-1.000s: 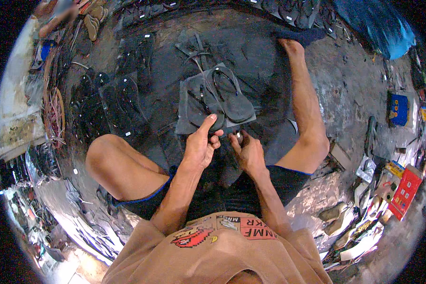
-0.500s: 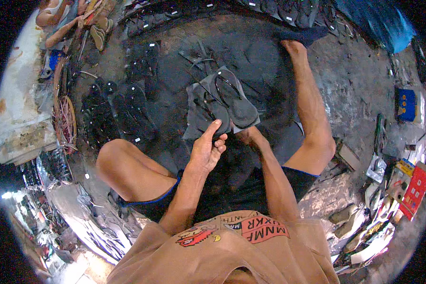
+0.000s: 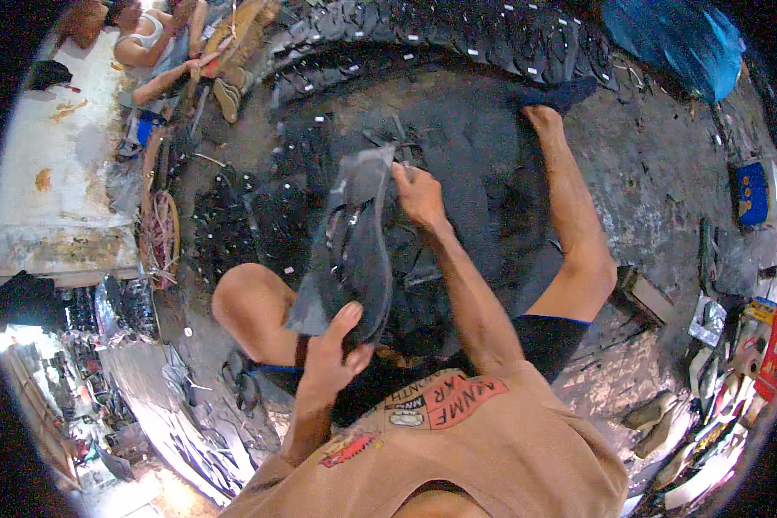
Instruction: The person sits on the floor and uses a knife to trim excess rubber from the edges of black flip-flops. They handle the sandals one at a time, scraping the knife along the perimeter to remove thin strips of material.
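Observation:
A black thong sandal [image 3: 350, 250], joined to or lying against a grey sheet [image 3: 315, 302], is held lengthwise in front of me. Its dark straps show glossy at the middle. My left hand [image 3: 332, 352] grips the near end, thumb on top and fingers curled around the edge. At the far end my right hand [image 3: 420, 197] is closed at the sheet's upper right edge; its fingertips are partly hidden. Dark strips [image 3: 410, 154] lie just beyond that hand. Whether a second sandal sits behind the sheet I cannot tell.
Rows of black sandals [image 3: 457, 43] with small white tags line the far side; more sandals [image 3: 259, 207] lie to the left. Another person [image 3: 151, 52] sits at the far left. A blue bag [image 3: 682, 47], a blue box [image 3: 753, 193] and a wooden block [image 3: 646, 295] are to the right.
Both hands have moved apart: the left came nearer and left, the right went farther out. The sandal and sheet have turned lengthwise and tilted. My view has shifted slightly.

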`<state>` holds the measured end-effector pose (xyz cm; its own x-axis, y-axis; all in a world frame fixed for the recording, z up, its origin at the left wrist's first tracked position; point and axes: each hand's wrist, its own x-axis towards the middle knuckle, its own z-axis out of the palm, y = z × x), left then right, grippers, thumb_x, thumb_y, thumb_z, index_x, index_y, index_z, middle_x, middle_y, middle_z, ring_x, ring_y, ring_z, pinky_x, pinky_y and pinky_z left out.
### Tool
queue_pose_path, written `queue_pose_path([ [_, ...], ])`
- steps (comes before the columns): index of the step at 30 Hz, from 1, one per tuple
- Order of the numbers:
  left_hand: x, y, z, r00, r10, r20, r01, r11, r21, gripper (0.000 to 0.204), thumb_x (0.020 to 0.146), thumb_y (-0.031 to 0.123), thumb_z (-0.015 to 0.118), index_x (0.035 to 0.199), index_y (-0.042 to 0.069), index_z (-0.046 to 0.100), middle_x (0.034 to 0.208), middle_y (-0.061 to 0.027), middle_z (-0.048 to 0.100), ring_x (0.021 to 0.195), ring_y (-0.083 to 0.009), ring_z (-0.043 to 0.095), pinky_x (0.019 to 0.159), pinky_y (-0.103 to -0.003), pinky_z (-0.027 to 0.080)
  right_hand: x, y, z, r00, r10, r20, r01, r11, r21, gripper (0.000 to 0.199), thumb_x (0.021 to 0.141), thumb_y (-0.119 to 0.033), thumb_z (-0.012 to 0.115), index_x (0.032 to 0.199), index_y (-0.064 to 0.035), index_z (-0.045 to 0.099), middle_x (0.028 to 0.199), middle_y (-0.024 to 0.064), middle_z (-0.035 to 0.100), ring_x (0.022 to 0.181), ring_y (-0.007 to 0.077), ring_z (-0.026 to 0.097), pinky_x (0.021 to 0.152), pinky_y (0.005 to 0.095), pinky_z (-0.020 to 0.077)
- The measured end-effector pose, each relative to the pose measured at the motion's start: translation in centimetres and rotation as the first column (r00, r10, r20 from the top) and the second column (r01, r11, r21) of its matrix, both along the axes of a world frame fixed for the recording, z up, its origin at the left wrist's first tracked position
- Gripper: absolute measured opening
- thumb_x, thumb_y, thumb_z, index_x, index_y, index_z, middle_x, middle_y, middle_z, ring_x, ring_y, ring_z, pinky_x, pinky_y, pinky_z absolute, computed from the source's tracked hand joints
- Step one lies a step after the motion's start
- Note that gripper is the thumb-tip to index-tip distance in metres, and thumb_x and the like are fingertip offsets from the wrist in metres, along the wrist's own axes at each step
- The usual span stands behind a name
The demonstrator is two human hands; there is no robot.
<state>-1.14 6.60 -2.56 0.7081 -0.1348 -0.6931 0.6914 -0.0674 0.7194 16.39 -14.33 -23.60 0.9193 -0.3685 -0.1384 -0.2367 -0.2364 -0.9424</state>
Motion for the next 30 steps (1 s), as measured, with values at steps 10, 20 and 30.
queue_pose_path([
  [10, 0.3, 0.7, 1.3, 0.473, -0.824, 0.311, 0.76, 0.561, 0.33, 0.108, 0.066, 0.036, 0.097, 0.149, 0.002, 0.036, 0.14, -0.0162, 0.053, 0.126, -0.0291, 0.053, 0.109, -0.04, 0.041, -10.2, -4.7, 18.9, 0.965, -0.235, 0.114, 0.166, 0.889, 0.427, 0.039, 0.097, -0.034, 0.074, 0.112, 0.0018, 0.074, 0.089, 0.0018, 0.07, 0.077, 0.0077, 0.06, 0.066, 0.0261, 0.0478],
  [20, 4.4, -2.3, 6.1, 0.921, -0.117, 0.371, 0.068, 0.987, 0.145, 0.071, 0.082, 0.037, 0.089, 0.135, -0.001, 0.059, 0.119, -0.0123, 0.071, 0.098, -0.0233, 0.071, 0.09, -0.035, 0.057, -20.0, -0.8, 22.9, 0.963, -0.093, 0.253, 0.08, 0.995, 0.06, 0.036, 0.096, -0.027, 0.076, 0.122, -0.0036, 0.066, 0.08, 0.0107, 0.069, 0.067, 0.0164, 0.063, 0.063, 0.0325, 0.05],
  [30, 3.1, 2.7, 8.8, 0.983, -0.124, 0.134, 0.137, 0.987, -0.089, 0.072, 0.091, 0.047, 0.078, 0.14, 0.001, 0.052, 0.124, -0.0105, 0.068, 0.111, -0.0246, 0.067, 0.098, -0.04, 0.054, -34.2, 0.1, 17.8, 0.88, 0.431, -0.197, -0.441, 0.897, -0.007, 0.026, 0.102, -0.031, 0.06, 0.113, -0.0078, 0.059, 0.078, 0.0241, 0.067, 0.072, 0.0474, 0.068, 0.06, 0.0526, 0.0519],
])
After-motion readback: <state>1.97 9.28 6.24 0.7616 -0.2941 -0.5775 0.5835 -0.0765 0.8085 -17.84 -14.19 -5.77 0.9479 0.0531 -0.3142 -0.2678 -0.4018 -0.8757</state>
